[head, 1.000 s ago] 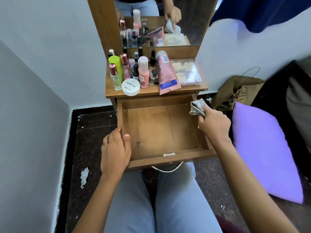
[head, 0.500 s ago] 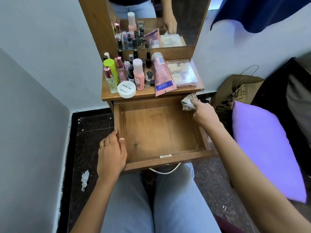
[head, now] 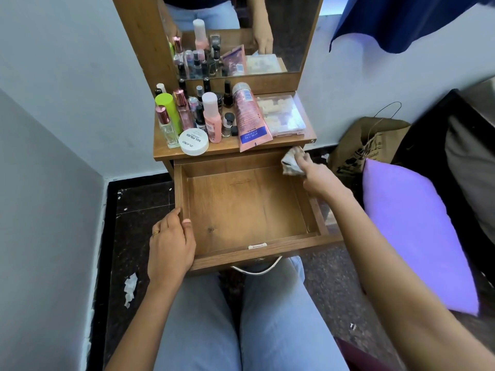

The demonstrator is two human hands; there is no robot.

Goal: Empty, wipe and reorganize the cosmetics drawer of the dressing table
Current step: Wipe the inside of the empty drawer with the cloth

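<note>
Pulled-out, empty brown wooden drawer (head: 241, 204), below the crowded tabletop. Left hand (head: 171, 247): fingers curled over the drawer's left wall, steadying it. Right hand (head: 317, 179): fingers pinching a crumpled grey-white cloth (head: 292, 162) at the back-right corner. Risk: an upward swipe could knock down the overhanging pink lotion tube (head: 249, 116).

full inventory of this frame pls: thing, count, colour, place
Open wooden drawer: 1, brown, pulled out, nothing inside.
Small bottles: many, mixed colours, tabletop left.
Lime-green tube: 1, tabletop left.
Round white jar: 1, tabletop front.
Pink squeeze tube: 1, lying, tabletop centre.
Clear plastic box: 1, tabletop right.
Mirror: 1, behind tabletop.
Brown paper bag: 1, floor right.
Purple pillow: 1, right.
Crumpled cloth: 1, pale, drawer's back right corner.
Left hand: drawer's left wall.
Right hand: gripping cloth.
</note>
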